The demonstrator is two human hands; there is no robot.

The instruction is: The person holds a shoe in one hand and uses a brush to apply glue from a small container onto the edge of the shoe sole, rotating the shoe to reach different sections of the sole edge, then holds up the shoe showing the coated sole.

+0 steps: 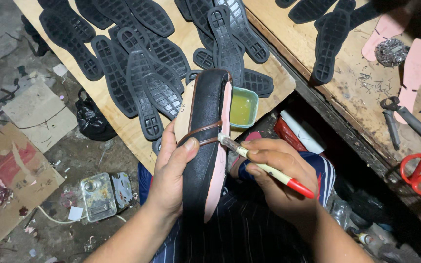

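A left hand [171, 170] wraps its grip around a black leather slipper with brown straps and a pink insole board [206, 141], held on edge above the lap, while the right hand [278, 173] pinches a cream-handled, red-tipped glue brush [264, 166] against the slipper's pink edge. The slipper looks light and bendable, best gripped mid-body. Behind, black ribbed rubber outsoles [142, 83] cover a plywood bench [123, 126] beside a small green tub of yellowish glue [244, 107]; the floor is littered with scraps.
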